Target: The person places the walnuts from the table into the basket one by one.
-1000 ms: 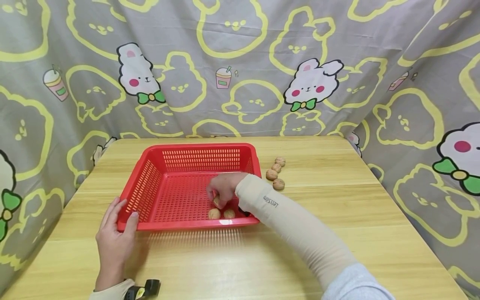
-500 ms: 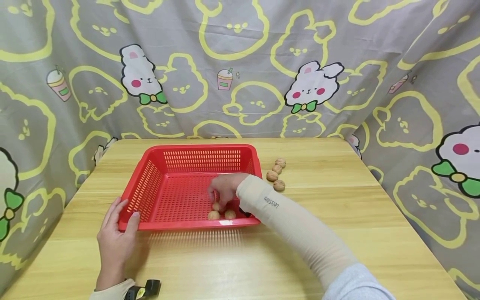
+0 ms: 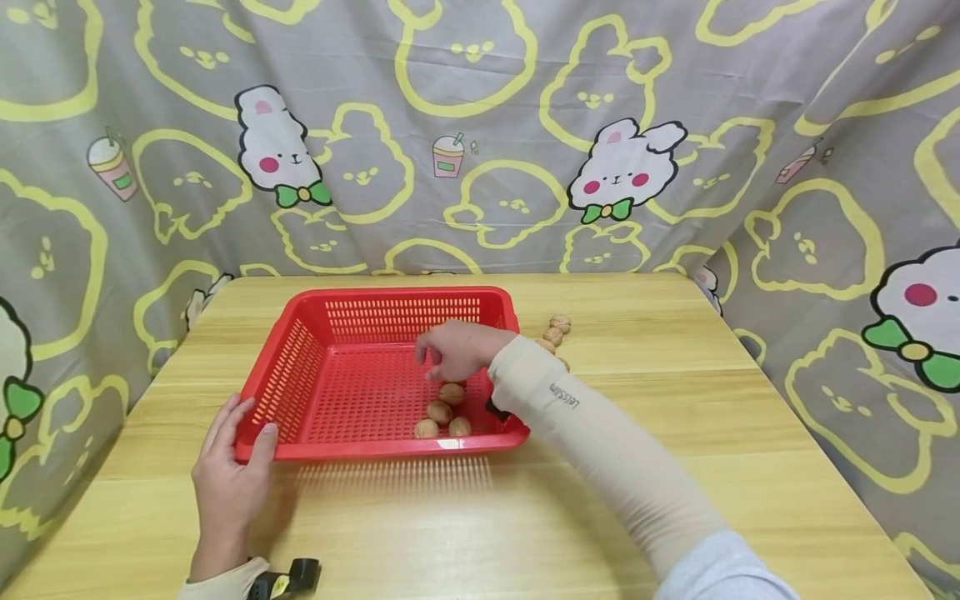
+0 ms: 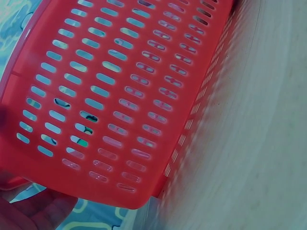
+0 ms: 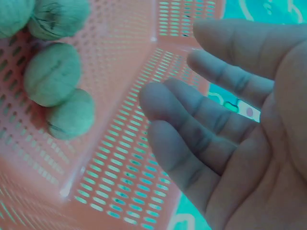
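Observation:
My left hand [image 3: 231, 479] grips the near left corner of a red plastic basket [image 3: 352, 451], thumb at the front rim and fingers along the left side. In the left wrist view the slotted basket wall [image 4: 103, 76] fills much of the picture, with part of the hand [image 4: 41, 213] at its lower corner. Above the basket's right half hovers my right hand [image 3: 457, 350], fingers loosely bent and holding nothing. Several walnuts [image 3: 439, 412] lie below it on the basket floor, toward the front right. The right wrist view shows walnuts [image 5: 53, 74] apart from the spread fingers [image 5: 168, 148].
More walnuts [image 3: 559, 323] sit in a short row on the wooden table [image 3: 675, 400], just right of the basket; my right forearm partly covers them. A patterned grey curtain [image 3: 420, 208] stands behind the table and at both sides.
My right hand has let go of a walnut in the basket and risen a little, back and to the right. More walnuts now show beneath it. The left hand stays on the corner.

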A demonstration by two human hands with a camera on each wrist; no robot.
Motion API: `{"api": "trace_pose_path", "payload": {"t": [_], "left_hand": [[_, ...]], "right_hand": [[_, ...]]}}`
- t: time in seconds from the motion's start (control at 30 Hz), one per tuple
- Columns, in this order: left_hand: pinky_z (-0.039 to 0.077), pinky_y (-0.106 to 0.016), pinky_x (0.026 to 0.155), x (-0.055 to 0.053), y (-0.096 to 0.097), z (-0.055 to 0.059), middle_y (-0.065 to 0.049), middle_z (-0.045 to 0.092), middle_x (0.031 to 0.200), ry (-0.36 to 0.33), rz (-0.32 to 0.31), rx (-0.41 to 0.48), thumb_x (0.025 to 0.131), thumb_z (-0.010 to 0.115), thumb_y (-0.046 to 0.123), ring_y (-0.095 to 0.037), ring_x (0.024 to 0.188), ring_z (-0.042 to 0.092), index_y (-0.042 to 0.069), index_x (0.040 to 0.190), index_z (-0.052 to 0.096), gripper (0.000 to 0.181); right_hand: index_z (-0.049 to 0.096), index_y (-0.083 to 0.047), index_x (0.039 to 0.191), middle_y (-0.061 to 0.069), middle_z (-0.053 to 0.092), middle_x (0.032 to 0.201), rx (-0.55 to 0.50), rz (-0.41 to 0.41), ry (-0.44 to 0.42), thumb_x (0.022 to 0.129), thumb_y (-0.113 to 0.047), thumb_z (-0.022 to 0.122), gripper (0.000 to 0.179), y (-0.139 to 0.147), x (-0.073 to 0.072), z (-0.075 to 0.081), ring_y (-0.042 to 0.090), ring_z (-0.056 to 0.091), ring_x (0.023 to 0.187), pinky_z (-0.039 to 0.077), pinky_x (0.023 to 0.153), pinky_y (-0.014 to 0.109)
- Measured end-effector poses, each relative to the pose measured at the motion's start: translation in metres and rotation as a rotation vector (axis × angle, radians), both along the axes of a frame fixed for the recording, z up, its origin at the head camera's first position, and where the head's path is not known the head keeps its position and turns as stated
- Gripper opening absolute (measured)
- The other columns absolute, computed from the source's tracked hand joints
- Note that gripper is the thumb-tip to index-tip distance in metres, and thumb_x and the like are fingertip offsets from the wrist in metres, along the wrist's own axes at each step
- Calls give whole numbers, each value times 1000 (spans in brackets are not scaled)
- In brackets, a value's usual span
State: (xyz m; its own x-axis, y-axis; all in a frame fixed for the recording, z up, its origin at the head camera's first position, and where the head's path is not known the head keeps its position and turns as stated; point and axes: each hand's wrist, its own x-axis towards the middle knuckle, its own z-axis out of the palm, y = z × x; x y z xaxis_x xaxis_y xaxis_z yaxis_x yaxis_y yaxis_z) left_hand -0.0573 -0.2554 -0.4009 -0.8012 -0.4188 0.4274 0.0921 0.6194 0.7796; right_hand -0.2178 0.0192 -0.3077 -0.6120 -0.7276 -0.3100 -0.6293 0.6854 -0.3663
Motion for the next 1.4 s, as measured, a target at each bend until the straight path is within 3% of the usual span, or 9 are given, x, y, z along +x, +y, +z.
{"api": "trace_pose_path", "payload": {"t": [0.27, 0.4, 0.73, 0.93, 1.13, 1.4], "left_hand": [[32, -6, 95, 1, 0, 0, -10, 43, 148, -21, 1, 7, 92, 63, 13, -34, 131, 43, 1, 132, 57, 43], [32, -5, 94, 0, -1, 0, -10, 43, 147, -21, 2, 5, 91, 63, 13, -35, 130, 44, 1, 132, 57, 43], [33, -6, 94, 1, 1, 3, -8, 43, 148, -18, 2, 10, 91, 63, 13, -34, 130, 44, 1, 133, 57, 43], [34, -7, 95, 1, 2, 4, -6, 43, 148, -31, 5, 14, 92, 62, 15, -32, 131, 44, 2, 133, 56, 43], [33, -5, 92, 0, 0, 3, -9, 43, 148, -17, -11, 25, 92, 63, 12, -36, 129, 44, 1, 133, 56, 43], [32, -5, 94, 1, 2, 3, -11, 44, 147, 3, -16, 23, 91, 63, 12, -35, 131, 43, 0, 132, 57, 43]], "right_hand": [[63, -16, 118, -2, 61, 103, -85, -49, 115, 93, -25, 65, 27, 19, -5, 21, 12, 57, 94, 50, 78, 27], [64, -14, 116, 1, 63, 105, -131, -68, 157, 93, -23, 65, 25, 32, -7, 28, 14, 59, 89, 50, 78, 29], [64, -8, 114, 6, 66, 107, -246, -197, 173, 91, -20, 68, 27, 75, -13, 32, 19, 60, 87, 53, 79, 33], [65, -8, 108, 4, 65, 100, -297, -305, 145, 91, -18, 69, 21, 105, -15, 26, 21, 62, 83, 56, 73, 32], [65, -6, 107, 6, 64, 94, -355, -324, 144, 98, -19, 55, 18, 134, -21, 10, 21, 61, 78, 52, 72, 36], [63, -5, 112, 14, 63, 104, -322, -450, 57, 98, -17, 46, 25, 162, -25, -19, 31, 64, 90, 51, 80, 43]]}}
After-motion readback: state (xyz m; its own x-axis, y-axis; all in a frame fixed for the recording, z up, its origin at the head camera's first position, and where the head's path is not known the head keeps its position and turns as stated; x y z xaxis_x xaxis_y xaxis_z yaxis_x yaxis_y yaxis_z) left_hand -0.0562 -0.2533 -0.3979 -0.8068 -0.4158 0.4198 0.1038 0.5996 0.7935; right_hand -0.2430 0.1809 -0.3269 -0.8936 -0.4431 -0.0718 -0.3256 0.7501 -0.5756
